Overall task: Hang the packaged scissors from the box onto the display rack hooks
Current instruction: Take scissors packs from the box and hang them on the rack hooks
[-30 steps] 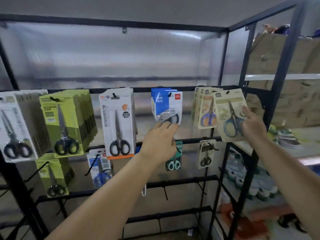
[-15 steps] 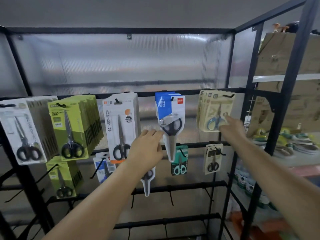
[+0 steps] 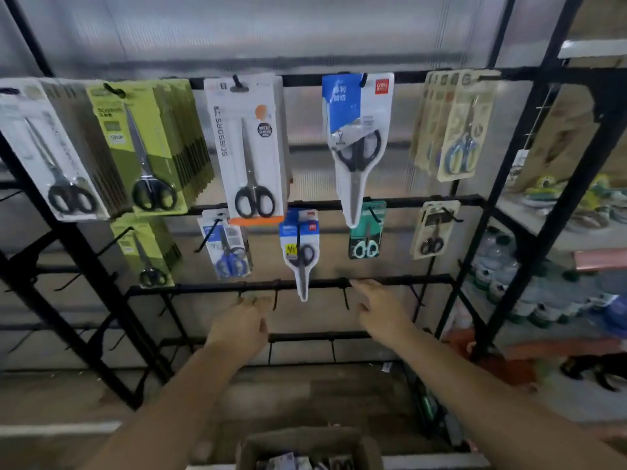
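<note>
Both hands are empty: the left hand [image 3: 239,322] has its fingers loosely curled on nothing, just under the third crossbar [image 3: 390,279] of the display rack [image 3: 573,157], and the right hand [image 3: 380,305] has its fingers fairly straight, the tips at or just short of that same bar (motion blur hides whether they touch). Neither grips a pack. The step in hand looks like the trip back to the cardboard box [image 3: 305,447] at the bottom edge of the view, where more packaged scissors [image 3: 298,463] lie, too blurred to count.

To do it well, I would take one pack by its top edge so the hang-hole stays free, match it to a hook of its own kind, and slide it fully back. The bare hooks [image 3: 345,298] on the third bar point forward and could catch a knuckle or tear a card, so approach them from the front.

Above, the top bar carries white packs [image 3: 51,154], a thick row of green packs [image 3: 142,147], a white-and-orange pack [image 3: 249,150], a blue-topped pack [image 3: 356,144] and beige packs [image 3: 458,127]. The second bar holds smaller ones, among them a teal pack [image 3: 366,232]. Behind is a translucent ribbed panel [image 3: 271,25]; below, a wood-look floor [image 3: 305,391]; to the right, shelves [image 3: 559,228] of mixed goods
</note>
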